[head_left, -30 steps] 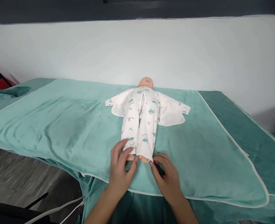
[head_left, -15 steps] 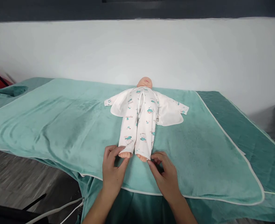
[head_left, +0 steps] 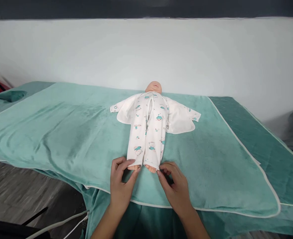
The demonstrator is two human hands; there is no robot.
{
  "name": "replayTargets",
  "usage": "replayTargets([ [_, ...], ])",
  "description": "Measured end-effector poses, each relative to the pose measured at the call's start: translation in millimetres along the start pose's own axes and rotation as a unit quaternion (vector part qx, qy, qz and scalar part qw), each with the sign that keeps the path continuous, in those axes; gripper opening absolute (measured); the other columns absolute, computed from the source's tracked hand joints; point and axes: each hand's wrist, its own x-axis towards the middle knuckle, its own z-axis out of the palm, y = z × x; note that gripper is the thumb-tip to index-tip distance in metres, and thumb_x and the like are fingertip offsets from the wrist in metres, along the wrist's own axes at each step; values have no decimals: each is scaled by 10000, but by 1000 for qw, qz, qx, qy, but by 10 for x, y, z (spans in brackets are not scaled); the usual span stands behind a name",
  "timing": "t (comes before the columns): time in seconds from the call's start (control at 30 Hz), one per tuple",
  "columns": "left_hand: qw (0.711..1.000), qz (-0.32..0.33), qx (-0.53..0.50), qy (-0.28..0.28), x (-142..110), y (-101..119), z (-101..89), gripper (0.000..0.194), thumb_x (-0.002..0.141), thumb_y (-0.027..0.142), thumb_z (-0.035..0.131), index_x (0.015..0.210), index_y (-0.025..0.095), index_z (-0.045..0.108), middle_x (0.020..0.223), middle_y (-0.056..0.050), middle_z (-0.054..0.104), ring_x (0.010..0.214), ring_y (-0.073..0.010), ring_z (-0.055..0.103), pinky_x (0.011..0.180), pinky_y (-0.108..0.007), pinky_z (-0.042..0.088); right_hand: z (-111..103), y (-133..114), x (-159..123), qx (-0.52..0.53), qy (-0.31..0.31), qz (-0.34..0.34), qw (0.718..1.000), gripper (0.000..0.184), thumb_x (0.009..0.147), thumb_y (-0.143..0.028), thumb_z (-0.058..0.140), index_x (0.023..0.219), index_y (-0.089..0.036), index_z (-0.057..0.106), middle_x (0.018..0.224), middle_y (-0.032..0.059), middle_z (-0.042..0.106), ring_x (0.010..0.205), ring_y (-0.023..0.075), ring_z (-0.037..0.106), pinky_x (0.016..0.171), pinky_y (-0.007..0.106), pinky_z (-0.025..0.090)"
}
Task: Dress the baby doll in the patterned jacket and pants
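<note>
Doll [head_left: 153, 87] lies on its back on a light green blanket [head_left: 198, 149], straight ahead of both hands, feet toward them, head farthest away near the white wall [head_left: 146, 49]. Printed white pants [head_left: 138, 129] cover the legs and reach up over the torso; cuffs come down to the toes [head_left: 150, 168], which peek out just in front of and between the hands.

Left hand [head_left: 121, 186]: at the cuff on its side, fingers on the cloth, thumb by the toes, tips slightly apart with cuff and foot between them; can't tell if it grips. Right hand [head_left: 177, 187]: thumb and forefinger closed on the outer corner of the other cuff, remaining fingers curled in just beside it. Hands well apart from each other, pant legs between them.

White shirt [head_left: 182, 121] beyond the hands, sleeves spread to both sides; one front panel lies out flat ahead of the right hand, the other ahead of the left. Blanket runs under both hands, its pale edging passing below the wrists. Darker green cover [head_left: 256, 142] shows past it, off to the right of the right hand. White cable [head_left: 59, 224] and gray floor [head_left: 24, 186] down left of the left hand.
</note>
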Motion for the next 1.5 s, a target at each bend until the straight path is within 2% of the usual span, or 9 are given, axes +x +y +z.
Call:
replayTargets([
  [0.23, 1000, 18, 3, -22, 78, 105, -43, 125, 891, 195, 707, 985, 277, 707, 978, 3, 499, 871, -123, 565, 777, -245, 499, -16, -27, 21, 10, -5, 6, 1000, 85, 959, -167, 618, 999, -240, 637, 836, -4, 612, 749, 138, 584, 656, 265, 465],
  [0.47, 990, 70, -15, -119, 234, 192, -129, 134, 926, 201, 648, 1022, 263, 716, 957, -29, 533, 874, -156, 578, 752, -278, 497, -65, -27, 16, 31, 15, 47, 998, 64, 984, -202, 576, 948, -241, 612, 808, -9, 609, 716, 145, 595, 661, 281, 488],
  [0.67, 988, 19, -63, -139, 523, -7, -217, 241, 956, 345, 619, 1176, 260, 670, 931, -25, 616, 847, -171, 599, 773, -298, 515, -83, 292, 670, -144, 61, -21, 987, 339, 941, -160, 536, 1272, -223, 575, 1309, 142, 604, 1262, 292, 541, 1036, 492, 479],
  [0.73, 996, -10, -24, -87, 755, -172, -154, 254, 993, 351, 528, 1178, 237, 658, 994, -51, 647, 924, -203, 611, 819, -336, 523, -50, 430, 989, -195, 39, -33, 980, 395, 916, -130, 517, 1305, -185, 568, 1360, 166, 581, 1318, 318, 485, 1084, 524, 437],
  [0.83, 988, 41, 133, -74, 1173, -406, 69, 349, 936, 292, 553, 1257, 186, 639, 1212, -133, 648, 1211, -316, 530, 1051, -493, 447, 16, 560, 1348, -241, -66, -34, 968, 307, 898, -109, 513, 1180, -140, 631, 1224, 172, 644, 1188, 317, 539, 1037, 477, 452],
  [0.97, 961, 108, 218, -130, 1640, -527, 455, 369, 927, 189, 493, 1262, 196, 649, 1365, -156, 608, 1452, -354, 349, 1227, -624, 179, 84, 591, 1541, -304, -111, -8, 946, 225, 952, -167, 486, 1105, -168, 651, 1136, 174, 646, 1105, 326, 543, 927, 448, 456],
  [1.07, 964, 120, 180, -154, 1835, -498, 660, 348, 955, 188, 451, 1229, 208, 664, 1314, -144, 639, 1443, -331, 384, 1256, -614, 93, 117, 623, 1608, -324, -102, 18, 940, 231, 975, -191, 462, 1111, -179, 648, 1147, 187, 638, 1101, 346, 535, 894, 467, 443],
  [1.27, 977, 95, 76, -173, 1900, -439, 730, 292, 922, 212, 504, 1157, 179, 674, 1270, -126, 652, 1256, -295, 551, 1094, -429, 430, 120, 777, 1684, -265, -58, 15, 962, 159, 917, -172, 506, 899, -193, 663, 964, 136, 677, 1002, 315, 565, 943, 487, 414],
  [1.5, 975, 100, 77, -181, 1876, -496, 704, 177, 857, 210, 590, 1005, 200, 686, 1096, -110, 684, 1107, -309, 592, 938, -429, 501, 15, 667, 1566, -116, -35, -47, 992, 99, 836, -227, 583, 791, -198, 667, 952, 85, 704, 915, 264, 622, 869, 403, 494],
])
